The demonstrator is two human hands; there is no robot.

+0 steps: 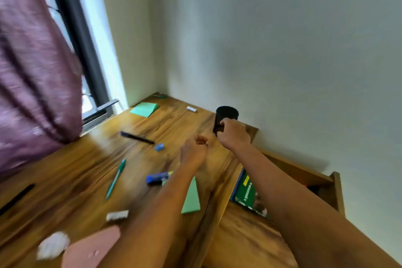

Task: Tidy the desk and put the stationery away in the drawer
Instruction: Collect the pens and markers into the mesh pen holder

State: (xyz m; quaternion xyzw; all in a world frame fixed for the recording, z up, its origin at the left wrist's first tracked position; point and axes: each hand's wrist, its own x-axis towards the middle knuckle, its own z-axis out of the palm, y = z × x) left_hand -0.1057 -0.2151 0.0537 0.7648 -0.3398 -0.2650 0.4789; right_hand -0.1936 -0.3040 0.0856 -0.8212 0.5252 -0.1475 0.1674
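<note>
Wooden desk (71, 172) in a pale-walled corner beside a window, right hand (233, 135) wrapped around a black cup (226, 115) at the far edge, left hand (195, 148) just beside the cup, curled into a fist, contents if any not visible. Barely begun, by the look of it: drawer (313, 183) open below and right of the cup, yet teal pen (116, 178), black pen (137, 137), blue eraser (159, 147), blue marker (157, 178) and green notepads (144, 109) scattered on the desk left of the cup. Blurred, small, mostly slim, loose and well apart.
</note>
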